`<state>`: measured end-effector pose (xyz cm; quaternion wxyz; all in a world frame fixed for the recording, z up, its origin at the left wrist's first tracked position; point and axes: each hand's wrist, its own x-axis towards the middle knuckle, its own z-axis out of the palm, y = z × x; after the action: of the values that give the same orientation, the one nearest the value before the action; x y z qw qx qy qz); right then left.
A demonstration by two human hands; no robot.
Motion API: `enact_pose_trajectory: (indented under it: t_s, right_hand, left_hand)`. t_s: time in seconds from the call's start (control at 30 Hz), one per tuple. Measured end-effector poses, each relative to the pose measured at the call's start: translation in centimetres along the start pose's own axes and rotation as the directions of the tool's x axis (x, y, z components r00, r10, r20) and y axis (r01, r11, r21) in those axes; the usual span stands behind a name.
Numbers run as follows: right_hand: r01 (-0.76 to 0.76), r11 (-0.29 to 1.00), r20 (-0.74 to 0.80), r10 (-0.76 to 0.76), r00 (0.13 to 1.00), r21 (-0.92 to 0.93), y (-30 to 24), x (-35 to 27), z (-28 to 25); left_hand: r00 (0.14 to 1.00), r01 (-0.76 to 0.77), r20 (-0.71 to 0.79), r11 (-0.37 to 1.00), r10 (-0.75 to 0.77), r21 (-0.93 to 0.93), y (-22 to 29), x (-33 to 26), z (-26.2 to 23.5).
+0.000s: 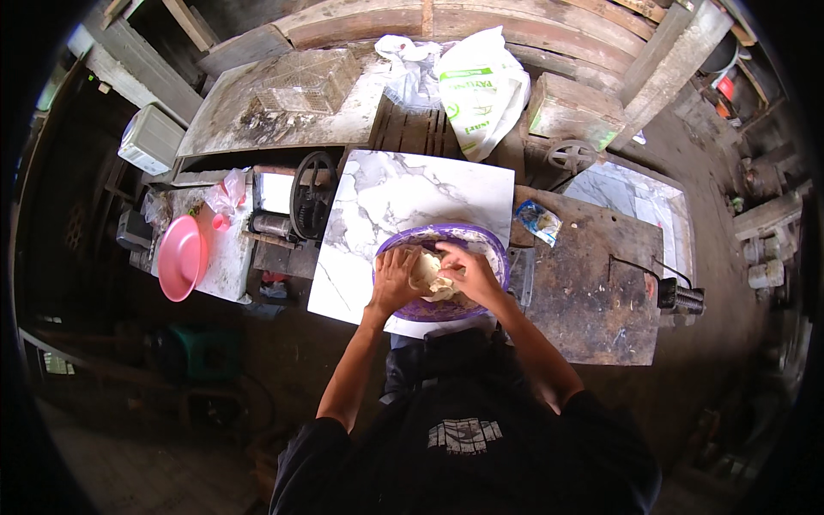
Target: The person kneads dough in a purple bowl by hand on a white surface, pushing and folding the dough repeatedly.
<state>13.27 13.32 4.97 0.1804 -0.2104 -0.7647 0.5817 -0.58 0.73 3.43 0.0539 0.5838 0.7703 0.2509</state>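
I see both hands down inside a purple bowl (pixel 446 236) that sits on a white marble slab (pixel 386 193) laid over the table. A pale lump of dough (pixel 429 273) lies in the middle of the bowl. My left hand (pixel 396 279) rests against the dough's left side, fingers spread and curved over it, its grip loose rather than clenched. My right hand (pixel 470 273) comes in from the right with the fingers bent down onto the top of the dough, its grip pressing into the lump; I cannot tell whether it is fully closed around any of it.

To the left of the slab stands a hand-cranked roller machine (pixel 296 206) with a black wheel, and further left a pink bowl (pixel 182 256) leans on its edge on a small stand. Just right of the purple bowl a small blue and white packet (pixel 539 220) lies on a dark rusty metal top (pixel 592 292). Behind the slab, a white plastic bag (pixel 481 90) slumps against wooden boards.
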Motion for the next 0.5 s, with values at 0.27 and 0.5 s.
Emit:
enact_pose_trajectory:
  t_s: [0.27, 0.5]
  right_hand:
    - [0.281, 0.709, 0.258, -0.143, 0.955, -0.646, 4.0, 1.3, 1.3]
    - [0.233, 0.691, 0.189, -0.141, 0.972, -0.684, 3.4, -2.7, 2.8]
  left_hand:
    - [0.961, -0.191, 0.222, 0.977, 0.166, 0.096, -1.8, 1.3, -0.9]
    - [0.983, -0.163, 0.116, 0.969, 0.143, 0.188, 0.5, -2.1, 2.7]
